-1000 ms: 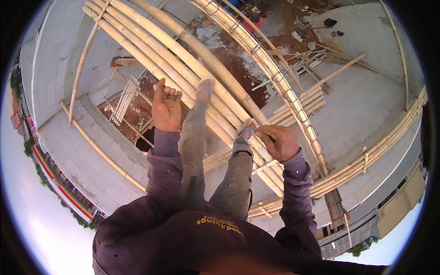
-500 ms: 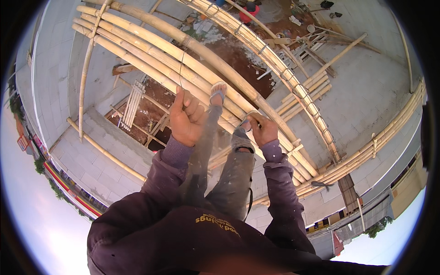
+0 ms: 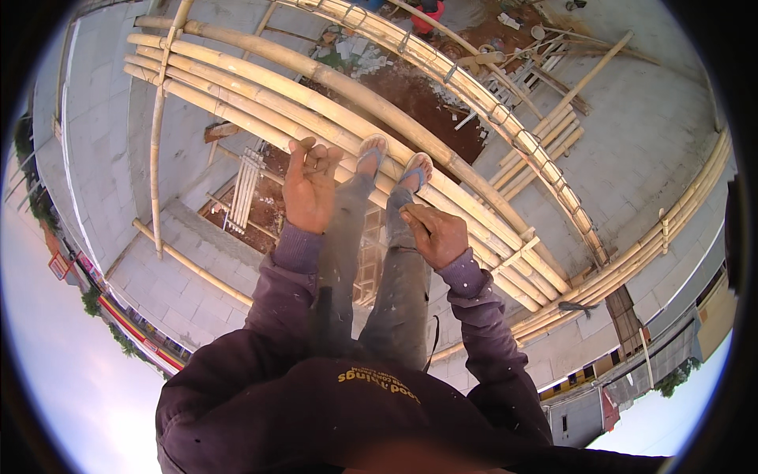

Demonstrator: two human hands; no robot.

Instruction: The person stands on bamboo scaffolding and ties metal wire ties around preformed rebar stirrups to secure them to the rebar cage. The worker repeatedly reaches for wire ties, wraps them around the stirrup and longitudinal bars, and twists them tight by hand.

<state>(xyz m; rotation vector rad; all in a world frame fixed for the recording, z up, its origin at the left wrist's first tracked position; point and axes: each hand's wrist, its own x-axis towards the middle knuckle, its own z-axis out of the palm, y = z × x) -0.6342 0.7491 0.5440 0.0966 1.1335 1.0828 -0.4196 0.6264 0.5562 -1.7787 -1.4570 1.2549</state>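
My left hand (image 3: 309,188) is raised in front of my left leg, its fingers curled in toward the thumb. Whatever lies between those fingertips, if anything, is too small to make out. My right hand (image 3: 437,235) hovers by my right knee, thumb and fingertips pinched together, and their contents cannot be seen. Beneath both hands runs a platform of long bamboo poles (image 3: 260,95). My feet stand on it in flip-flops (image 3: 417,171).
A reinforcing-steel cage (image 3: 505,118) with bamboo alongside curves past the platform. An upright bamboo pole (image 3: 155,158) crosses the left end. Grey block walls (image 3: 189,292) surround a drop to reddish soil (image 3: 403,95) and rubble below. A red bucket (image 3: 427,17) is far down.
The thin dark wire seen rising from my left hand no longer shows. My right hand has come lower and left, and my right foot has shifted forward on the poles.
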